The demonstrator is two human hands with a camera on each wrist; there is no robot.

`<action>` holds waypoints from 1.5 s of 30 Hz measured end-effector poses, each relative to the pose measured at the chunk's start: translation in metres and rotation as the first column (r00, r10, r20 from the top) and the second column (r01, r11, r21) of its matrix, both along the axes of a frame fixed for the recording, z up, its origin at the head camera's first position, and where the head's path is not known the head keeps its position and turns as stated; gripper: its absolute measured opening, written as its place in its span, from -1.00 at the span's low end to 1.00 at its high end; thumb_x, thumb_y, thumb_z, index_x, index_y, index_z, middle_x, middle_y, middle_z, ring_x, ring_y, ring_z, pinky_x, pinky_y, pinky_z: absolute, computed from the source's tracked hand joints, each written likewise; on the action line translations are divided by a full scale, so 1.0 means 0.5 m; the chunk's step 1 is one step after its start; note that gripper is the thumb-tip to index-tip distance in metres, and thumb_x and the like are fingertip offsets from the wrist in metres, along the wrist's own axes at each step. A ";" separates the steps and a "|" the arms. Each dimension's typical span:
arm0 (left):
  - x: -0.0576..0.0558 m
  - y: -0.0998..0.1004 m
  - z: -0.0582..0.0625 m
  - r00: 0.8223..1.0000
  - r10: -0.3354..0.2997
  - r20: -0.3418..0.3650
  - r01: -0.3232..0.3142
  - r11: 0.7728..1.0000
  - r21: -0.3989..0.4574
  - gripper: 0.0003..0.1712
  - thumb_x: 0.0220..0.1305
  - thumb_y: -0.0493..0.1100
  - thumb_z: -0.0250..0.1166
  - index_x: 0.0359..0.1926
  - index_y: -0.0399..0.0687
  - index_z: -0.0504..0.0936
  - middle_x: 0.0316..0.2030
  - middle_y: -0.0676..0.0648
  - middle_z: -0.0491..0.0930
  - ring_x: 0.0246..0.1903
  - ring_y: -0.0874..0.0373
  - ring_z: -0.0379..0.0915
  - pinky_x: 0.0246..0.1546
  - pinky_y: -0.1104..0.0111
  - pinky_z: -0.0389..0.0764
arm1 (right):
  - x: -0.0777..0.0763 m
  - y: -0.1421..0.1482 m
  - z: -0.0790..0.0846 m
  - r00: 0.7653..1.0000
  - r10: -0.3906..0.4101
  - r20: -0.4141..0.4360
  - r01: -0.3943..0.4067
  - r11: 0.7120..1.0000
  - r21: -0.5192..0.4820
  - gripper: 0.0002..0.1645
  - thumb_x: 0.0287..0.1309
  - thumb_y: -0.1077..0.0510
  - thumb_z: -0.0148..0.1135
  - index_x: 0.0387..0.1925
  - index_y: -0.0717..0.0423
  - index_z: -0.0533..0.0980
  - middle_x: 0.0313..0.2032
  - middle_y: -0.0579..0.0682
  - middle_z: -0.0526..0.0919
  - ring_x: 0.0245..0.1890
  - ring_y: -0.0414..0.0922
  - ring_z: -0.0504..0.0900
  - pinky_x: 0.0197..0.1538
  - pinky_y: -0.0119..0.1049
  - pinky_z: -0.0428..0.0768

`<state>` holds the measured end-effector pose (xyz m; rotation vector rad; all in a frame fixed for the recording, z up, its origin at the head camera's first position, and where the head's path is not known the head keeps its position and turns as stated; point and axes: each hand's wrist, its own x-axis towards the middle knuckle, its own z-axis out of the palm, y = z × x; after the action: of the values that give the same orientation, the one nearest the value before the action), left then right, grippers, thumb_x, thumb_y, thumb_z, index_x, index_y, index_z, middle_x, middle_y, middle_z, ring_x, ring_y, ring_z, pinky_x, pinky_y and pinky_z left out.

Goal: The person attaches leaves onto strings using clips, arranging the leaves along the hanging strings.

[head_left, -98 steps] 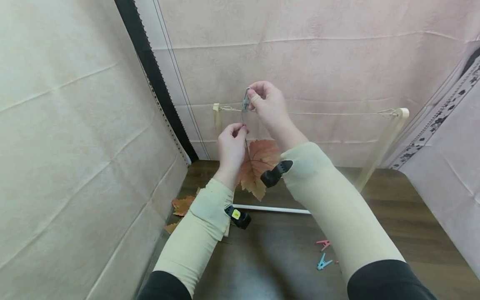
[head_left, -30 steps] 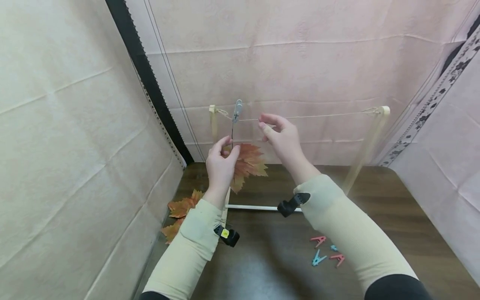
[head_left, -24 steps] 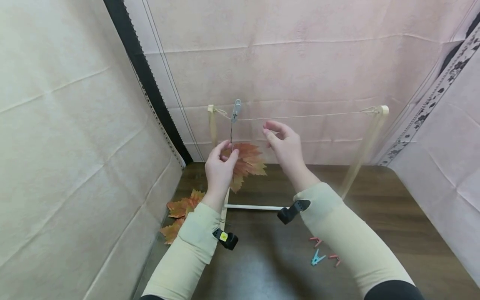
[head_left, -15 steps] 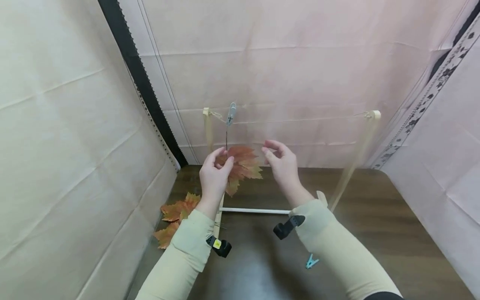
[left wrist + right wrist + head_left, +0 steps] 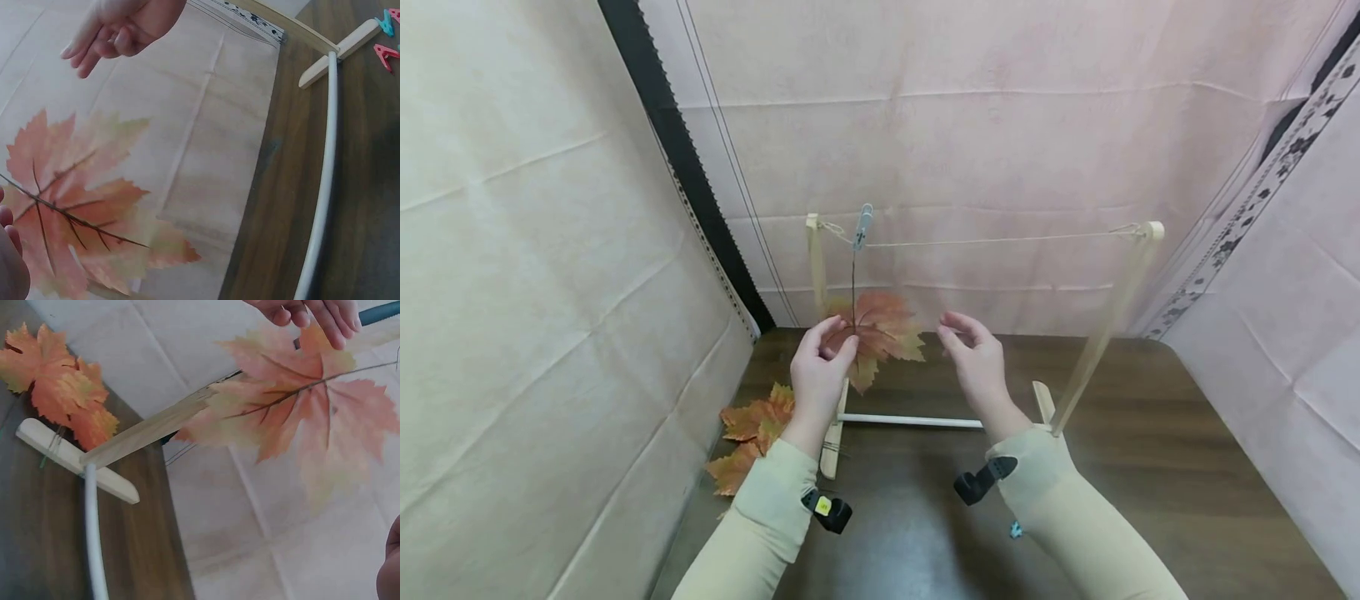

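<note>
1. Since the earliest head frame, the right hand point(image 5: 976, 360) has come away from the light-blue clothespin point(image 5: 862, 227) and dropped lower; the left hand point(image 5: 818, 375) has slid down from the stem point(image 5: 853, 279) to the left edge of the maple leaf point(image 5: 883, 329).
2. The leaf hangs from the cord point(image 5: 985, 242), its stem held by that clothespin near the cord's left end.
3. The step in hand looks like letting go of a leaf just pegged up; the next move seems to call for drawing the left hand clear without knocking it.
4. Left grip: relaxed, thumb and fingers spread apart, apparently pinching nothing; whether a fingertip brushes the leaf, I cannot tell.
5. Right grip: loosely curled, holding nothing, apart from the leaf on its right.
6. More maple leaves point(image 5: 756, 421) lie on the surface point(image 5: 910, 525) at left; a blue clothespin point(image 5: 387, 25) and a red clothespin point(image 5: 380, 51) show near the stand's right foot point(image 5: 357, 41).
</note>
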<state>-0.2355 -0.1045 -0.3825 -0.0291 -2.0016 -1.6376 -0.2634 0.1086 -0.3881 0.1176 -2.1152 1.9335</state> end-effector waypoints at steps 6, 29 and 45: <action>0.012 -0.019 -0.028 0.999 0.042 -0.008 -0.042 0.998 -0.048 -0.61 0.13 -0.17 0.37 0.01 -0.07 0.60 -0.10 0.03 0.60 -0.53 0.24 0.28 -0.50 0.48 0.32 | 0.006 0.014 -0.039 1.000 -0.016 0.023 0.017 0.999 -0.037 -0.58 0.16 0.05 0.28 0.03 0.13 0.53 -0.04 -0.02 0.62 -0.34 -0.10 0.58 -0.30 -0.38 0.54; 0.035 -0.058 -0.138 0.965 -0.039 0.260 0.068 0.992 -0.103 -0.64 0.16 -0.02 0.34 -0.01 0.03 0.64 -0.11 0.05 0.63 -0.58 0.14 0.26 -0.58 0.41 0.30 | 0.047 0.044 -0.159 0.976 -0.076 0.205 0.084 0.996 -0.034 -0.48 0.14 -0.11 0.25 0.08 0.05 0.50 0.03 -0.03 0.59 -0.06 -0.09 0.57 -0.13 -0.32 0.55; 0.038 -0.101 -0.223 0.916 -0.098 0.389 0.155 0.981 -0.118 -0.55 0.10 0.10 0.36 -0.03 0.02 0.63 -0.08 0.03 0.63 -0.06 0.11 0.45 -0.05 0.15 0.42 | 0.061 0.090 -0.238 0.956 -0.105 0.275 0.113 0.994 -0.013 -0.43 0.12 -0.02 0.30 0.12 0.16 0.48 0.06 0.08 0.57 -0.06 -0.11 0.57 -0.19 -0.43 0.54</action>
<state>-0.2165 -0.1551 -0.4940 0.1175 -2.4594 -1.6716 -0.2329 0.1537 -0.5072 -0.2839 -2.2066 2.0117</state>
